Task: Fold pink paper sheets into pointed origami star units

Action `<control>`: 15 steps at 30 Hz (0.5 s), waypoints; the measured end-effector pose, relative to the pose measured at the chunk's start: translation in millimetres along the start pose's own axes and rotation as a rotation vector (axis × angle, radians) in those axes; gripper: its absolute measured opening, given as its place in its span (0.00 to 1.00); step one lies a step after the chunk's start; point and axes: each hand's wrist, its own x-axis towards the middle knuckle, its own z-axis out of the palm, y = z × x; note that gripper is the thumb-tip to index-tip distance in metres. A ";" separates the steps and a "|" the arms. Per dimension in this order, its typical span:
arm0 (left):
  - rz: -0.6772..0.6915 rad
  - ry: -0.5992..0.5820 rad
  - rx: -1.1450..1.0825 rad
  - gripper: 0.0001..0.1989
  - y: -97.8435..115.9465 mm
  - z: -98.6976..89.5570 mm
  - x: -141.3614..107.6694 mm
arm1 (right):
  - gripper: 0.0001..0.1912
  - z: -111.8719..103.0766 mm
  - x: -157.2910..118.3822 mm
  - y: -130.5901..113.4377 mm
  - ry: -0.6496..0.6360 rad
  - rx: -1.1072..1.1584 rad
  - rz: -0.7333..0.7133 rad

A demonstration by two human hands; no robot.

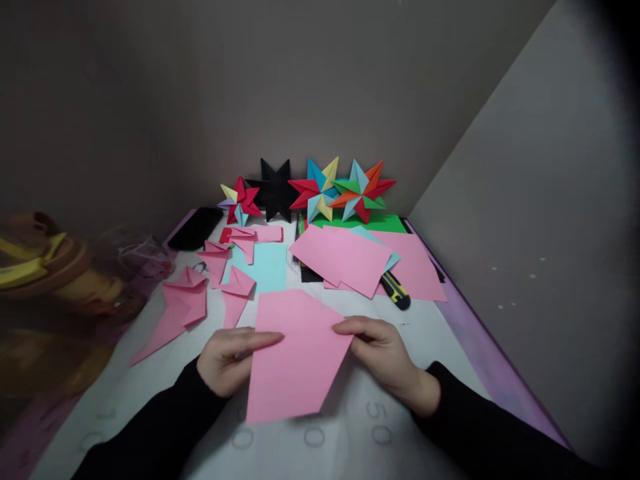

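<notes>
A flat pink paper sheet (295, 360) with a slanted upper right edge is held up over the white table cover. My left hand (233, 357) grips its left side, thumb or finger on top and the rest underneath. At its right corner my right hand (383, 357) pinches the paper between thumb and fingers. Folded pink pieces (187, 303) lie beyond my left hand, several in all. Larger pink sheets (345, 257) lie stacked behind the held one, with a black and yellow cutter (397, 291) partly under them.
Paper stars (320, 190) stand against the wall, one of them black (277, 190). A black phone (196, 228) and a light blue sheet (265, 267) lie at the back. A blurred brown and yellow object (65, 267) is at left.
</notes>
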 end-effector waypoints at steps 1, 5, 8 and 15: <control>-0.006 -0.001 0.007 0.10 0.6 0.1 1.0 | 0.11 -0.4 0.2 -1.2 -0.008 -0.003 -0.023; 0.089 0.020 0.040 0.08 -0.6 -4.1 4.0 | 0.05 -1.6 0.5 -4.3 0.001 0.024 -0.052; 0.106 0.065 0.084 0.06 -3.0 -7.0 3.1 | 0.01 -0.7 -0.6 -4.4 0.059 0.073 -0.031; -0.064 0.316 0.046 0.04 4.7 15.3 -6.5 | 0.06 5.7 -3.2 -7.2 0.191 0.215 -0.005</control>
